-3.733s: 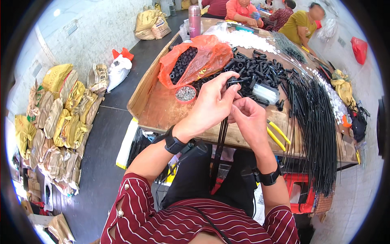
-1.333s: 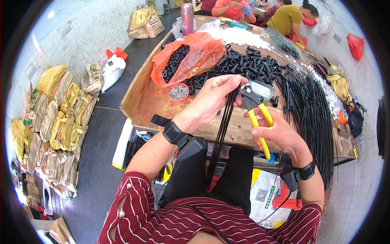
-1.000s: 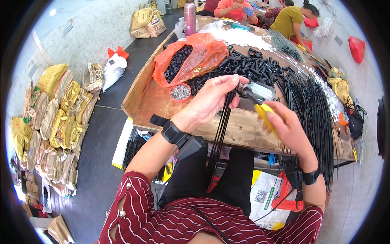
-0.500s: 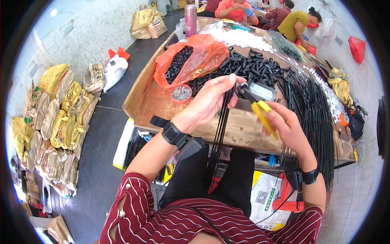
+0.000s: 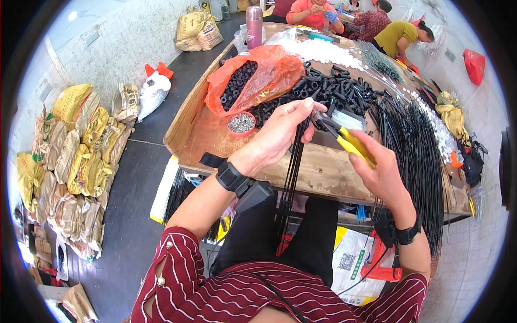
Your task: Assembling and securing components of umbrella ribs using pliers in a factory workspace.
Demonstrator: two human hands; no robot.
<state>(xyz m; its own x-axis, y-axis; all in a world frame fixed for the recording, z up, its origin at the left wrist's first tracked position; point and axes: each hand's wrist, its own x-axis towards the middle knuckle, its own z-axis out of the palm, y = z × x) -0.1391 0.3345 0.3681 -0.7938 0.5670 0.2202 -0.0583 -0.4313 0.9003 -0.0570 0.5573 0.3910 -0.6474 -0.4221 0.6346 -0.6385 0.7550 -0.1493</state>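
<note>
My left hand [image 5: 284, 130] is closed around a bundle of thin black cables [image 5: 291, 172], pinching their upper ends between thumb and fingers. The cables hang down over the table's front edge between my legs. My right hand [image 5: 378, 169] grips yellow-handled pliers [image 5: 347, 141], whose dark jaws meet the cable ends beside my left fingertips. What exactly sits between the jaws is too small to make out. Behind my hands lies a heap of black plastic tubular parts [image 5: 336, 86]. A round red tub of small metal pieces [image 5: 241, 124] stands left of my left hand.
A red plastic bag [image 5: 274, 72] with black rings lies on the wooden table [image 5: 186, 132]. Long black cables [image 5: 414, 145] drape over its right side; white parts [image 5: 328, 52] and a pink flask [image 5: 253, 27] stand farther back. Several people work beyond. Sacks [image 5: 81, 151] pile up left.
The pliers have turned in my right hand, their handles now spread apart and tilted more to the right. My left hand stays in place with the cables.
</note>
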